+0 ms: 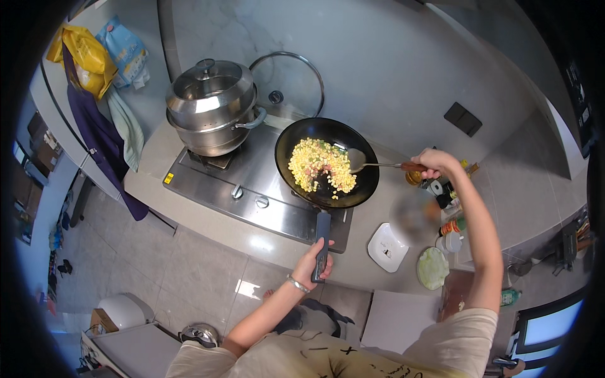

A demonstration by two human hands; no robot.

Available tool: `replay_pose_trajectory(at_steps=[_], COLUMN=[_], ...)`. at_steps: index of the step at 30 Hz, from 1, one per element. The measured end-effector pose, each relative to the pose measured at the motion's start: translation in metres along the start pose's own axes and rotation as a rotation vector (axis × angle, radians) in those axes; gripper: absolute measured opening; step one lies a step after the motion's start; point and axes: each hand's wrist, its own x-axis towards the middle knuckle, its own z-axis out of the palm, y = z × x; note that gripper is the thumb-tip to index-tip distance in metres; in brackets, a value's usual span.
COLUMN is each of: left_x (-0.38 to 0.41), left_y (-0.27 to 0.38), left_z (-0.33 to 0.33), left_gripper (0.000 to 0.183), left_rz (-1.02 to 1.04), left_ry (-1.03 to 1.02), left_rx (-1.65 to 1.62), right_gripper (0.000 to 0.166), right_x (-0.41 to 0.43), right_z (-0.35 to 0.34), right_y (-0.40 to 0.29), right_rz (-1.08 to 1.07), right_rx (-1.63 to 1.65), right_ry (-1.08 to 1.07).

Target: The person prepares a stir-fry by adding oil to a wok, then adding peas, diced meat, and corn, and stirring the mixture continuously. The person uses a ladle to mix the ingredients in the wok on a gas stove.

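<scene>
A black wok (309, 127) stands over the right side of the steel gas hob (283, 218). Corn kernels (307, 158) mixed with pink and green bits lie in it, mostly on its left and middle. My left hand (313, 264) is closed around the wok's dark handle (323, 227). My right hand (436, 163) grips the wooden handle of a metal spatula (358, 160), whose blade touches the corn at the right of the wok.
A steel steamer pot (212, 104) with a lid occupies the left burner. Behind the wok a glass lid (302, 59) leans on the wall. Rightward on the counter are a white plate (388, 241), a green-and-white round item (433, 268) and several seasoning bottles (451, 227).
</scene>
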Motion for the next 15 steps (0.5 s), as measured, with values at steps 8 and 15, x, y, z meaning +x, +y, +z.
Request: replay_pose_trajectory(at_steps=[8,15], left_x=[0.0,-0.004], left_y=[0.0,0.002], left_z=[0.002,-0.001], left_gripper=[0.039,0.039], left_rz=[-0.018,0.001], left_ry=[0.0,0.018], left_rx=[-0.033,-0.045], right_gripper=[0.032,0.031], right_x=[0.015,-0.1], right_z=[0.088,0.131], right_y=[0.041,0.022], right_rz=[-0.469,-0.809], right_rx=[0.158,-0.492], right_ry=[0.107,0.67])
